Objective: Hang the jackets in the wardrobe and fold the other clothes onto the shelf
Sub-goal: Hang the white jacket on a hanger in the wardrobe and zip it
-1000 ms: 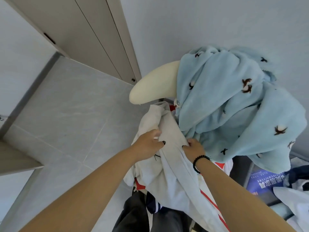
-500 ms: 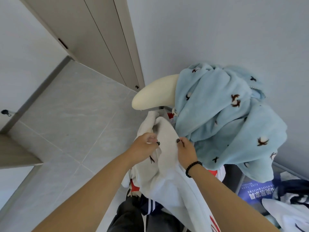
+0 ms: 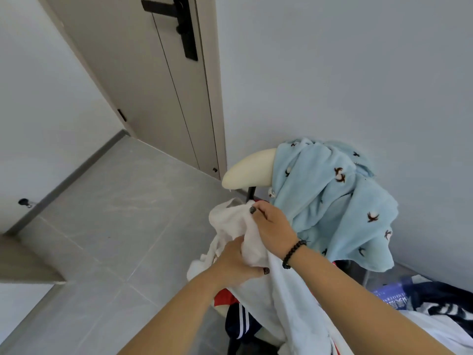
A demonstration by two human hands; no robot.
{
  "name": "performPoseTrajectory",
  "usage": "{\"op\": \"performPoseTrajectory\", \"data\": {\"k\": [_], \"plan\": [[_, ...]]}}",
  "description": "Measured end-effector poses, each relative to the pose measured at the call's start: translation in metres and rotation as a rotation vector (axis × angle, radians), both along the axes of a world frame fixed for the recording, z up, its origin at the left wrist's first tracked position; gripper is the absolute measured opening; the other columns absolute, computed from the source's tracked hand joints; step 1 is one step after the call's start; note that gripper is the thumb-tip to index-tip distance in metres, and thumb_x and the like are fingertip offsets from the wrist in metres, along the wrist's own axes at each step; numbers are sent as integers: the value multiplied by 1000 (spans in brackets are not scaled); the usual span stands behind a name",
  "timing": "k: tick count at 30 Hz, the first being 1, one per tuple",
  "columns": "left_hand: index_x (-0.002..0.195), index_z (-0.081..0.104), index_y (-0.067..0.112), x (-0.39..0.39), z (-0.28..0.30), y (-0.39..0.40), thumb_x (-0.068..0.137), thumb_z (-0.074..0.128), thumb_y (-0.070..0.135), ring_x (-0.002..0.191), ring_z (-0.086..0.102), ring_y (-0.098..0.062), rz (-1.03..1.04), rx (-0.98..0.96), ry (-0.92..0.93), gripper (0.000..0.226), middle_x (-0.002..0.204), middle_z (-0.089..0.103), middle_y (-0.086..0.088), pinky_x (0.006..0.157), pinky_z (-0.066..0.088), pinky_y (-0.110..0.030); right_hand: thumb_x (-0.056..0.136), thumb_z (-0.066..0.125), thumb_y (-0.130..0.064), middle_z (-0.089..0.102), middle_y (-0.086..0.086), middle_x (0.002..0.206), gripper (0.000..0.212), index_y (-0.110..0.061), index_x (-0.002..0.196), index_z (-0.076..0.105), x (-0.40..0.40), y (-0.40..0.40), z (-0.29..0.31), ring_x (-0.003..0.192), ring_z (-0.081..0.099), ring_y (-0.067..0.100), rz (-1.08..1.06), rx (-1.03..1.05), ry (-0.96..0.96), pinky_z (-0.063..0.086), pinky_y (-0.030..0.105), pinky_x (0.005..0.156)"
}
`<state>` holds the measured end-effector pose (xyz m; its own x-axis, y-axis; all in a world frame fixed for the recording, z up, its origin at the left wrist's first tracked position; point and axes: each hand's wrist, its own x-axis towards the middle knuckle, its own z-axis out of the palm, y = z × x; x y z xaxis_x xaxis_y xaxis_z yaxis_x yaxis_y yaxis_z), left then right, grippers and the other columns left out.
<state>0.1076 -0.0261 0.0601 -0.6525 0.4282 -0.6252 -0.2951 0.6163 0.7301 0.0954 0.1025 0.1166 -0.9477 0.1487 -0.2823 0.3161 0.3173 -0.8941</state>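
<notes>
A white garment with red trim (image 3: 284,298) hangs bunched in front of me over a chair. My left hand (image 3: 235,265) grips its cloth from below. Higher up, my right hand (image 3: 273,229), a dark bead bracelet on the wrist, pinches the upper edge of the same garment. A light blue fleece piece with small dark bird prints (image 3: 332,201) is draped over the cream chair back (image 3: 248,170) just behind my hands. A dark garment with white stripes (image 3: 240,321) lies under the white one.
A beige door with a black handle (image 3: 184,29) stands at the upper left, beside a grey wall. Grey floor tiles (image 3: 122,226) spread to the left. More clothes, navy and white (image 3: 440,303), and a blue printed bag (image 3: 394,298) lie at the lower right.
My view has tilted up, bringing the door handle into sight. My right hand has risen to the garment's top edge; my left has dropped lower and gathered the white cloth.
</notes>
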Motion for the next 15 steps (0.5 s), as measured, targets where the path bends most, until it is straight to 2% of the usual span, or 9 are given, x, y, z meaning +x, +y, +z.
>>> {"op": "performPoseTrajectory", "data": {"k": [2, 3, 4, 6, 9, 11, 13, 15], "plan": [[113, 62, 22, 18, 5, -11, 83, 70, 26, 98, 65, -12, 54, 58, 47, 31, 105, 71, 2, 91, 54, -35, 99, 39, -8, 40, -7, 61, 31, -18, 70, 46, 11, -18, 20, 55, 36, 2, 12, 28, 44, 32, 10, 52], [104, 64, 22, 25, 8, -18, 89, 63, 27, 91, 66, -13, 94, 60, 62, 16, 99, 72, -1, 86, 54, -31, 100, 39, -9, 39, -8, 61, 29, -16, 72, 47, 16, -26, 30, 55, 35, 2, 17, 37, 67, 32, 10, 52], [97, 64, 24, 31, 14, -27, 94, 57, 29, 83, 65, -11, 130, 52, 74, 9, 94, 71, -1, 77, 52, -25, 100, 39, -10, 39, -8, 61, 28, -14, 74, 47, 22, -35, 41, 55, 35, 2, 22, 42, 86, 32, 11, 51], [87, 60, 29, 41, 28, -50, 98, 50, 31, 73, 59, -6, 164, 51, 128, 15, 84, 66, 4, 63, 45, -17, 100, 39, -10, 36, -6, 60, 30, -15, 70, 44, 35, -49, 62, 53, 32, 4, 32, 51, 139, 30, 14, 50], [81, 56, 39, 55, 61, -87, 97, 52, 25, 74, 56, 4, 169, 140, 226, 22, 77, 64, 22, 60, 44, -9, 98, 42, -8, 36, -3, 61, 31, -15, 67, 43, 52, -68, 93, 55, 31, 7, 19, 55, 242, 28, 16, 50], [72, 57, 43, 61, 87, -112, 94, 55, 25, 63, 56, 10, 201, 184, 265, 28, 64, 63, 31, 57, 42, -5, 97, 44, -8, 38, -2, 62, 28, -13, 69, 46, 60, -77, 112, 55, 32, 5, 5, 63, 304, 29, 14, 49], [67, 59, 38, 63, 113, -132, 89, 56, 23, 58, 53, 7, 208, 221, 315, 26, 60, 62, 30, 55, 40, -6, 97, 46, -10, 41, -6, 62, 28, -14, 70, 49, 66, -86, 129, 54, 35, 1, -14, 87, 355, 31, 12, 50], [72, 66, 30, 63, 139, -147, 90, 51, 12, 65, 56, 4, 256, 283, 338, 29, 68, 66, 24, 58, 41, -10, 97, 46, -12, 44, -7, 63, 25, -10, 74, 55, 70, -92, 142, 55, 37, 1, -47, 82, 376, 32, 11, 51]]}}
